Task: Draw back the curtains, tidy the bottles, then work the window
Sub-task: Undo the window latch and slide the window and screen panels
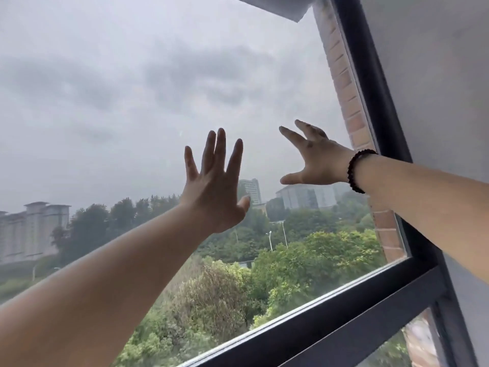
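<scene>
With both arms stretched up toward the pane (pixel 111 83), the step in hand looks like the last one, working the window; no curtain and no bottles show in this view, so how those steps stand cannot be told from here. The left hand (pixel 214 186) is spread wide, fingers up and close together, thumb out to the side, palm turned to the glass and holding nothing. The right hand (pixel 315 157) is also splayed wide and empty, fingers reaching up and leftward, a dark bead bracelet (pixel 356 172) on its wrist. Whether either palm touches the glass or hangs just short of it cannot be told. The pane fills most of the view, set in a dark frame (pixel 370 83) at the right side and along the bottom, with a brick reveal (pixel 344 83) just outside. No handle or latch shows. My judgement: if the sash slides, the next move calls for flat, even pressure from both palms and a sideways push; if it swings, a handle must first be found, likely out of view. Bare palms on smooth glass may slip
</scene>
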Motion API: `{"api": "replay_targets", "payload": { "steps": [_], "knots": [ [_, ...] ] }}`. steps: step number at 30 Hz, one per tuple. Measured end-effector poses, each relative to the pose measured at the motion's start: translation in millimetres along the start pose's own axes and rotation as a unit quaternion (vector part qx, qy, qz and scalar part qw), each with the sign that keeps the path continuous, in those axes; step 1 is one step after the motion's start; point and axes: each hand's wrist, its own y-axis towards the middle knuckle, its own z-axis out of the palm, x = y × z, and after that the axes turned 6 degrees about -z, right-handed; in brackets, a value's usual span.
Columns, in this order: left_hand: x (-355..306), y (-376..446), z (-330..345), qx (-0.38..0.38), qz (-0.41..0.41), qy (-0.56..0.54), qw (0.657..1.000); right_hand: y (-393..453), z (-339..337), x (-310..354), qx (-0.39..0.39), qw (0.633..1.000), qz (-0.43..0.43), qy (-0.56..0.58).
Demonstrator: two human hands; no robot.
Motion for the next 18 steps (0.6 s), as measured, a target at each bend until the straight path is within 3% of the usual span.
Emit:
{"api": "replay_targets", "payload": {
  "steps": [8,18],
  "knots": [
    [-95,31,51,0.005,0.083,0.043,0.996,-13,40,-107,0.033,0.999,0.009,0.008],
    [-155,40,97,0.037,0.091,0.061,0.993,-42,98,-188,0.068,0.987,0.066,0.127]
  ]
}}
